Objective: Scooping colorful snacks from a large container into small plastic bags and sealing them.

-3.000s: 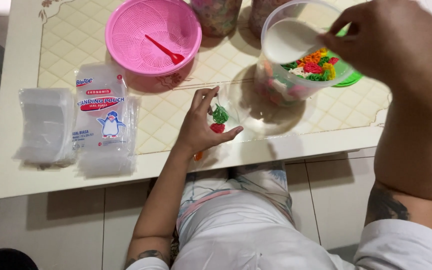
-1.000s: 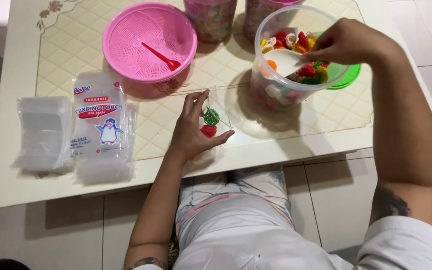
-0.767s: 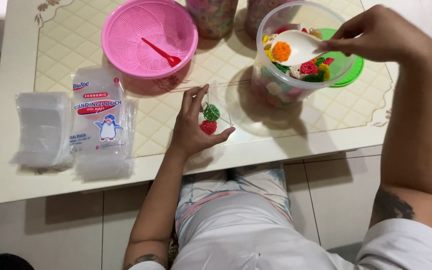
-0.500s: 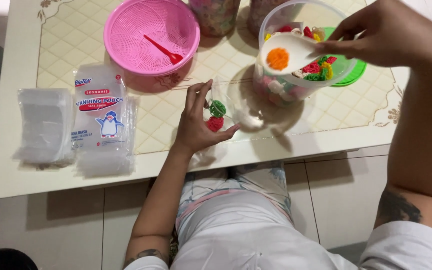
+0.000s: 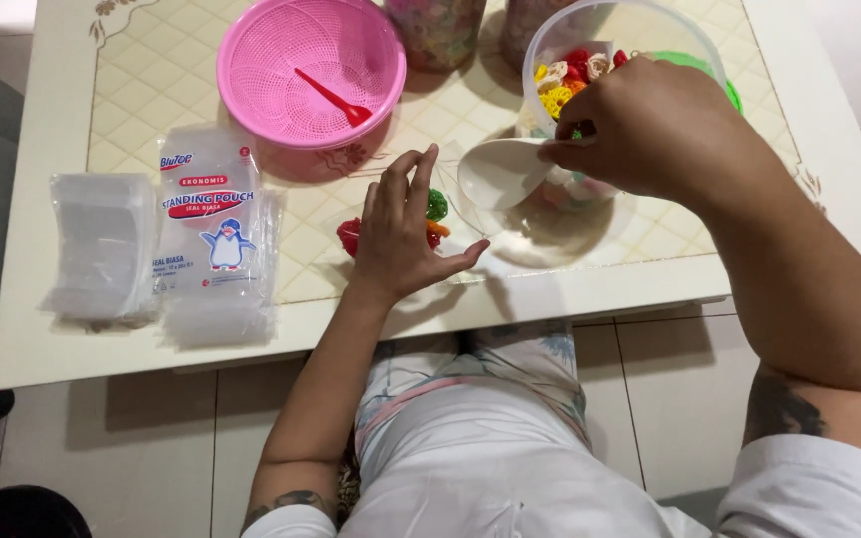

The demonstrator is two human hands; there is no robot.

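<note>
1. Nearest the person, the left hand (image 5: pixel 398 239) rests on the cream table (image 5: pixel 42 329) near its front edge, fingers spread and curved around a small clear pouch (image 5: pixel 445 214); the thumb reaches out to the right under it.
2. Inside the pouch, coloured pieces (image 5: pixel 435 207) show just past the fingertips: green at the top, orange and red below, and another red piece peeking out to the left of the hand.
3. The right hand (image 5: pixel 650 130) pinches the handle of a white scoop (image 5: pixel 500 172) between thumb and fingers; the scoop's bowl is tilted toward the pouch's mouth, just beside the left fingertips, and looks empty.
4. To the left lie a printed pack of pouches (image 5: pixel 209 224) and a stack of clear bags (image 5: pixel 97 244).
5. Behind the right hand stands a clear tub (image 5: pixel 590 40) holding mixed coloured pieces, partly hidden by the hand.
6. Farther back sits a pink sieve bowl (image 5: pixel 306 70) with a red spoon (image 5: pixel 336 100) in it.
</note>
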